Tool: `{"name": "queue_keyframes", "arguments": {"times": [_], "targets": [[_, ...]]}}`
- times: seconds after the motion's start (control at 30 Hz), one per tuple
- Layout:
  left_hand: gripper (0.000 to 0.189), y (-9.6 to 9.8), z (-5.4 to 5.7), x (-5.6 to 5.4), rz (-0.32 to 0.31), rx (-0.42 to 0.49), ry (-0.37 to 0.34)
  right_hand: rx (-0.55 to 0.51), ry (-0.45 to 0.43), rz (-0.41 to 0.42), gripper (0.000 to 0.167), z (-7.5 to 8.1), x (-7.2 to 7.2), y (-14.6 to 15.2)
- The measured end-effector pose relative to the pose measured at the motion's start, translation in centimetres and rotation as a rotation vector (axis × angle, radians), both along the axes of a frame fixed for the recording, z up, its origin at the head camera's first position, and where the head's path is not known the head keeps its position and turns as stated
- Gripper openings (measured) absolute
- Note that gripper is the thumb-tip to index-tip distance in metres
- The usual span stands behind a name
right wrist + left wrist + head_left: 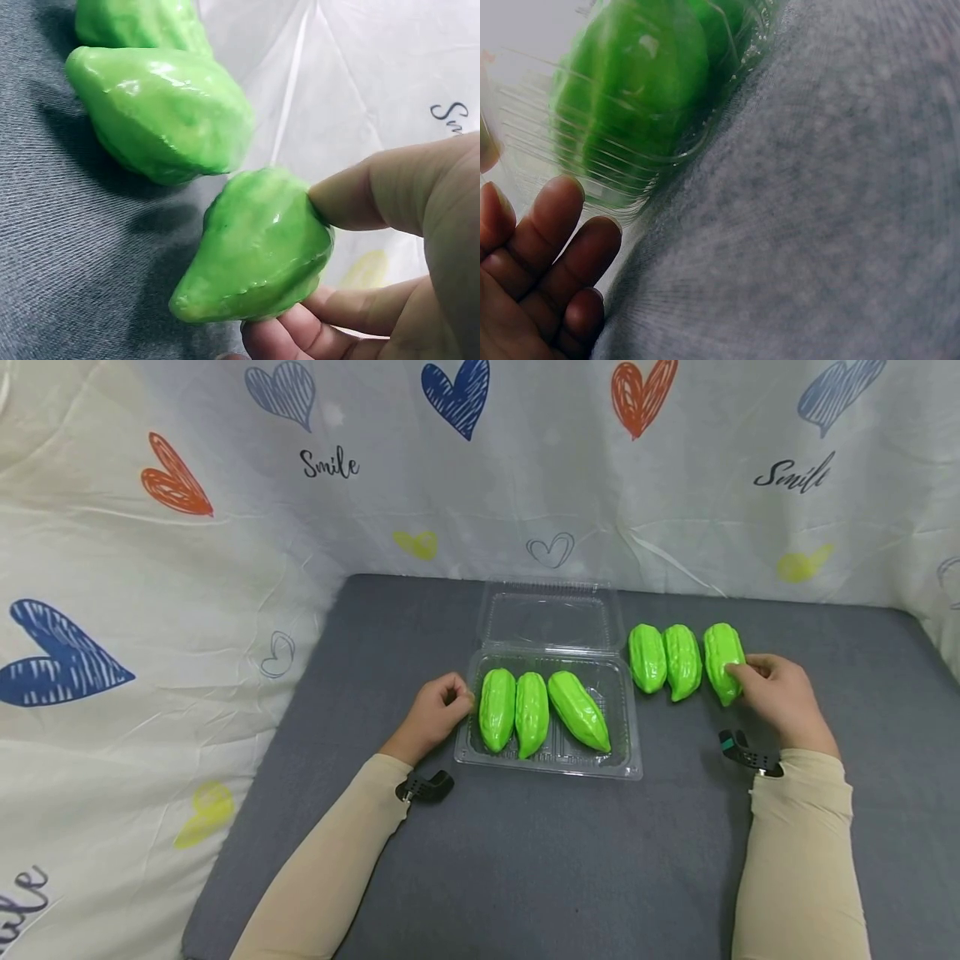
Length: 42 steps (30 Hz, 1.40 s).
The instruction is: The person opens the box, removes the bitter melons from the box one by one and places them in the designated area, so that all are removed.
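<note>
In the head view my right hand (783, 697) pinches a glossy green ridged bitter gourd (723, 658) between thumb and fingers. The right wrist view shows that gourd (259, 247) close up, its pointed tip toward the lower left. Two more gourds (666, 660) lie just left of it on the cloth. A clear plastic container (551, 768) stands with its lid (551, 614) folded back, and three gourds (532, 714) lie in its tray, the rightmost slanted. My left hand (433, 714) pinches the container's left rim; the left wrist view shows its fingers (555, 225) against the ribbed wall.
A dark grey cloth (525, 868) covers the table. Behind and to the left hangs a white curtain (480, 485) with printed hearts and lettering. Black wrist devices (425, 787) sit over both beige sleeves (802, 860).
</note>
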<state>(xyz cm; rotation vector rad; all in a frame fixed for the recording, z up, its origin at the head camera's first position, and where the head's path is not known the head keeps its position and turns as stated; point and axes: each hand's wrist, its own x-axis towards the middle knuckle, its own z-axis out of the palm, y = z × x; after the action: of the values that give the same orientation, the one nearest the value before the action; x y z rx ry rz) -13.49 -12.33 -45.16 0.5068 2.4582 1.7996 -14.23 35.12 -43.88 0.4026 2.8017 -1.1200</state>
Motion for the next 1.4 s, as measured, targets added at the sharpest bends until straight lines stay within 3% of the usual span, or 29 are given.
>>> {"name": "queue_keyframes", "arguments": {"times": [0.37,0.7,1.4], "targets": [[0.021,0.1,0.0,0.0,0.007,0.008,-0.015,-0.076,-0.018,-0.014,0.082,-0.7,-0.5,0.0],[0.022,0.1,0.1,0.0,0.001,0.002,-0.019,-0.015,-0.031,0.023,0.072,-1.0,-0.5,-0.1],[0.021,0.1,-0.5,-0.2,0.003,0.019,-0.008,-0.031,-0.055,0.097,0.07,-0.8,-0.6,-0.3]]}}
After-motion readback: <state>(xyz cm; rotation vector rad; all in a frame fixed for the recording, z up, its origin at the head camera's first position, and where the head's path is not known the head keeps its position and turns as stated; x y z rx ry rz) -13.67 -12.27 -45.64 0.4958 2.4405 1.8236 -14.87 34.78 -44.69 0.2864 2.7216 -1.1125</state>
